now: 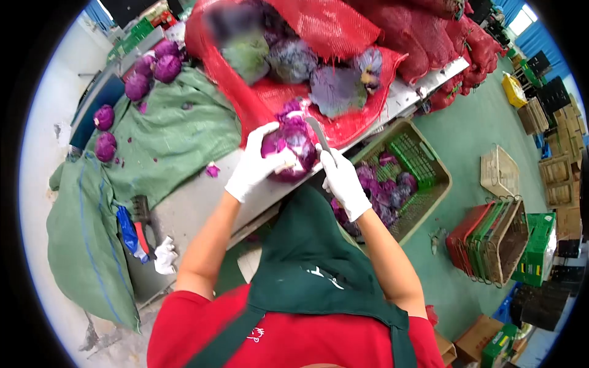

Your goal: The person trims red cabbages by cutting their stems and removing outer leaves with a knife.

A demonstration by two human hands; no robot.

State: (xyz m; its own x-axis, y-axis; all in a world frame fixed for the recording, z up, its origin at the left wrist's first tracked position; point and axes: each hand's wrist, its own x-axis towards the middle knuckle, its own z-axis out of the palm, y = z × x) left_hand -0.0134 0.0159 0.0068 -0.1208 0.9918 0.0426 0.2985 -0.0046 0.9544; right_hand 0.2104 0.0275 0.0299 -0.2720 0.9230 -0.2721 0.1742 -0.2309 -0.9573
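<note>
My left hand (259,161), in a white glove, is closed on the left side of a red cabbage (293,142) above the table's front edge. The cabbage shows pale cut patches among its purple leaves. Gloved as well, my right hand (342,179) grips a knife (318,133), its blade pointing up beside the cabbage's right side. Whether the blade touches the cabbage I cannot tell. Just behind, an open red mesh sack (257,101) holds several untrimmed cabbages (293,60). A green crate (438,199) below my right hand contains purple leaves (383,190).
Several trimmed cabbages (136,86) lie at the left on a green woven sack (184,132). A brush-like tool (141,211) and crumpled white cloth (165,254) are on the table's near left. Full red sacks (411,43) stand at the back. Stacked crates (491,239) stand on the floor at right.
</note>
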